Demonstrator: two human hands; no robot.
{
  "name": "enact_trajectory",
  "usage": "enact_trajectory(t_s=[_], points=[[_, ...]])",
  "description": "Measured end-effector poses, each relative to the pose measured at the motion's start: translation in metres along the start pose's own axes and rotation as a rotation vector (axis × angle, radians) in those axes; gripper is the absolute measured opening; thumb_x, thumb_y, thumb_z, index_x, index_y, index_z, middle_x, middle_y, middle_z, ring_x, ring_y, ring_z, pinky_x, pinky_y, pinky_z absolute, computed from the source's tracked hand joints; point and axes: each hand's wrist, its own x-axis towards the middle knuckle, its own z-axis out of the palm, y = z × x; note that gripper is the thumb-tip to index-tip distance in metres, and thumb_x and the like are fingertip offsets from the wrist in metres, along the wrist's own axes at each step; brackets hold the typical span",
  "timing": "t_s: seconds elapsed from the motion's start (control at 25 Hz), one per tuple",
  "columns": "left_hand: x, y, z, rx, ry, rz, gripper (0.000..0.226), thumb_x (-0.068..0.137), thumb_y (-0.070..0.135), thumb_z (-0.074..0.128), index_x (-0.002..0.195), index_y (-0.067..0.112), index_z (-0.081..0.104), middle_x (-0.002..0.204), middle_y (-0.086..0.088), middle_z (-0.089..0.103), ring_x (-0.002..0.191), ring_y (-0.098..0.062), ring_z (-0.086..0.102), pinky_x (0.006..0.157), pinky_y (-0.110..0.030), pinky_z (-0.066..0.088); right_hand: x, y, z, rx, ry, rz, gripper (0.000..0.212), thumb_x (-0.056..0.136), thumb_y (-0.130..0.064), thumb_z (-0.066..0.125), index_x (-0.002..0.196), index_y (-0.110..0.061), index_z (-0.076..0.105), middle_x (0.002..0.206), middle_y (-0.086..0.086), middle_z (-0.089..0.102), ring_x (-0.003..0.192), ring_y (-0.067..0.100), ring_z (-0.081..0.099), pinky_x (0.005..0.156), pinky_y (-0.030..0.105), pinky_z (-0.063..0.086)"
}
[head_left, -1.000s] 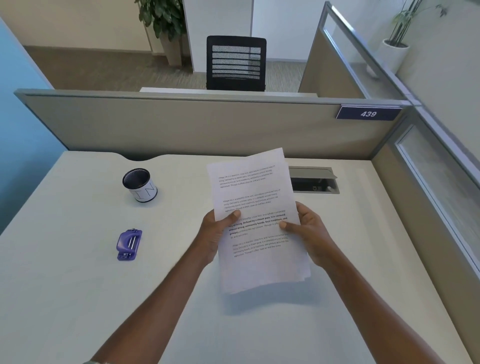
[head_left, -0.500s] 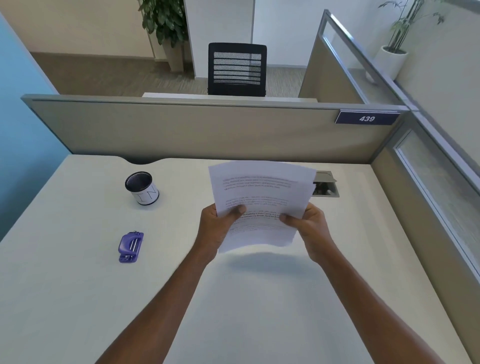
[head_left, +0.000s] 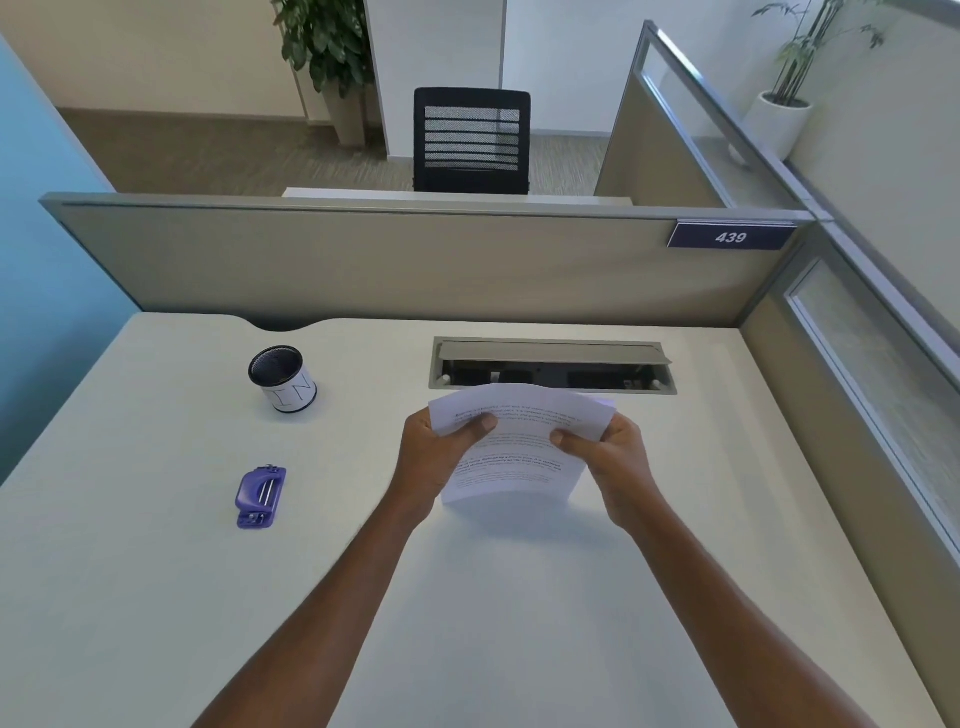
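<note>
From the camera on my head, I see my 2 hands holding some paper (head_left: 519, 467) over the desk (head_left: 519, 623). My left hand (head_left: 436, 457) grips the left side of the paper, with my thumb on top and my fingers curled behind. My right hand (head_left: 613, 462) grips the right side the same way. The paper has printed words on it, and it bends a little between my hands. Its top leans away from me. I cannot tell if its bottom edge touches the desk.

The paper is to the right of the cup (head_left: 283, 379) and a bit closer to me. The cup is black and white and stands up on the desk. A purple hole punch (head_left: 261, 498) lies on the desk, closer to me than the cup. A long open slot (head_left: 550, 366) in the desk is to the right of the cup, just behind the paper. Far right of the cup, up on the gray wall (head_left: 363, 260), a blue sign (head_left: 731, 238) says 439. A black chair (head_left: 471, 140) stands behind that wall.
</note>
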Motion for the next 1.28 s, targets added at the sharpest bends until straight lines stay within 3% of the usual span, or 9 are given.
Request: enact_trajectory(t_s=[0.32, 0.6, 0.8, 1.16, 1.28], points=[[-0.001, -0.004, 0.0, -0.012, 0.006, -0.001, 0.039, 0.076, 0.039, 0.093, 0.113, 0.035, 0.083, 0.106, 0.007, 0.087, 0.095, -0.019, 0.082, 0.074, -0.025, 0.065, 0.0, 0.007, -0.002, -0.014, 0.055, 0.018, 0.032, 0.093, 0.003, 0.079, 0.111, -0.023, 0.082, 0.107, -0.001, 0.086, 0.089, 0.016, 0.077, 0.073, 0.025, 0.065], [0.002, -0.003, 0.0, -0.031, 0.0, 0.006, 0.046, 0.078, 0.037, 0.091, 0.122, 0.028, 0.081, 0.109, 0.004, 0.087, 0.097, -0.024, 0.082, 0.075, -0.028, 0.066, 0.002, 0.008, 0.001, -0.024, 0.066, 0.005, 0.033, 0.095, 0.0, 0.079, 0.112, -0.029, 0.082, 0.104, -0.006, 0.086, 0.089, 0.01, 0.079, 0.071, 0.023, 0.066], [-0.001, -0.014, -0.004, -0.02, -0.003, -0.022, 0.048, 0.077, 0.036, 0.092, 0.122, 0.026, 0.081, 0.111, 0.002, 0.087, 0.101, -0.027, 0.082, 0.08, -0.034, 0.069, 0.0, 0.018, 0.002, -0.025, 0.051, 0.036, 0.029, 0.094, 0.001, 0.08, 0.112, -0.022, 0.081, 0.103, -0.005, 0.087, 0.086, 0.008, 0.081, 0.069, 0.019, 0.063], [-0.006, -0.024, -0.007, -0.026, 0.003, -0.033, 0.046, 0.079, 0.037, 0.092, 0.122, 0.026, 0.081, 0.11, 0.004, 0.087, 0.099, -0.024, 0.083, 0.073, -0.028, 0.066, -0.001, 0.029, 0.005, -0.017, 0.047, 0.042, 0.033, 0.095, -0.003, 0.081, 0.106, -0.034, 0.084, 0.106, -0.008, 0.086, 0.091, 0.012, 0.081, 0.071, 0.022, 0.066], [-0.007, -0.031, -0.007, -0.028, 0.01, -0.051, 0.047, 0.077, 0.037, 0.093, 0.121, 0.026, 0.081, 0.109, 0.004, 0.087, 0.099, -0.025, 0.083, 0.072, -0.024, 0.065, -0.004, 0.04, 0.007, -0.03, 0.045, 0.082, 0.031, 0.095, -0.002, 0.081, 0.109, -0.03, 0.082, 0.108, -0.01, 0.086, 0.097, 0.018, 0.08, 0.08, 0.029, 0.067]])
